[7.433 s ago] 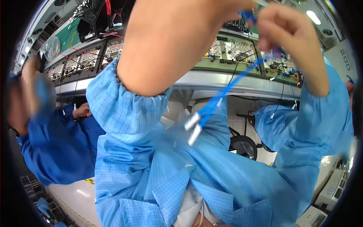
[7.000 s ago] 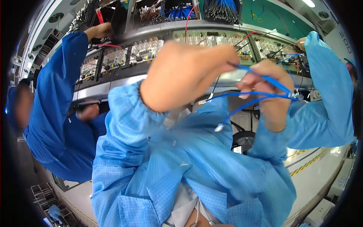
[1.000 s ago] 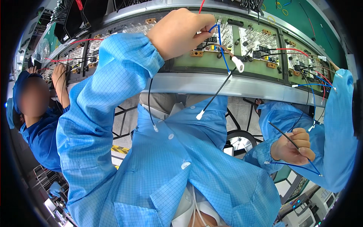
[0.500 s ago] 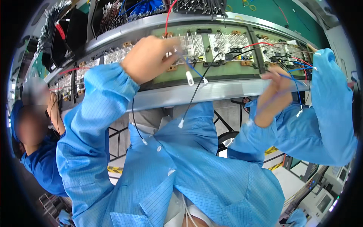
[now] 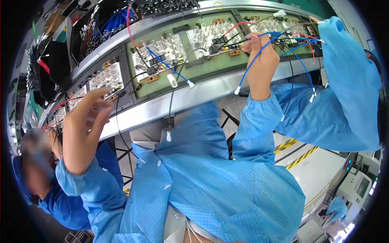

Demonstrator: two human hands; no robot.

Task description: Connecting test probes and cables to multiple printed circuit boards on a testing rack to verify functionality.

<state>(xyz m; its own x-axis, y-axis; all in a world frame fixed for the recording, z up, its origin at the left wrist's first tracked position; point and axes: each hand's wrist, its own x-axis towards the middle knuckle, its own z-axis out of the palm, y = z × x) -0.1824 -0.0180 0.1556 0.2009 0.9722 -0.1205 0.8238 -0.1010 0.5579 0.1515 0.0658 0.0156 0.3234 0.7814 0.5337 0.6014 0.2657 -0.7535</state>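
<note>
My right hand [image 5: 262, 67] is raised at the right end of the green fixture [image 5: 194, 68], its thumb and fingers pinched on a blue wire [image 5: 253, 65]. That wire's white-tipped end hangs over the metal rail. At the left, my left hand [image 5: 83, 127] is in front of a circuit board [image 5: 106, 77], its fingers curved and apart with nothing visible in them. Between my hands are two circuit boards, a left one [image 5: 168, 46] and a right one [image 5: 214, 32]. On the left one lies another blue wire [image 5: 172, 69], beside a white connector [image 5: 172, 81].
A metal rail [image 5: 178, 101] runs along the near side. Bundles of wires [image 5: 111, 26] sit in black bins at the back. A co-worker's blue sleeve [image 5: 344, 81] reaches in from the right, and another co-worker [image 5: 67, 198] is at the left. Loose black wires hang over the rail.
My left hand has gone from above the middle board to the left, its fingers now apart. My right hand has risen over the fixture. The view has shifted, and the boards appear further left.
</note>
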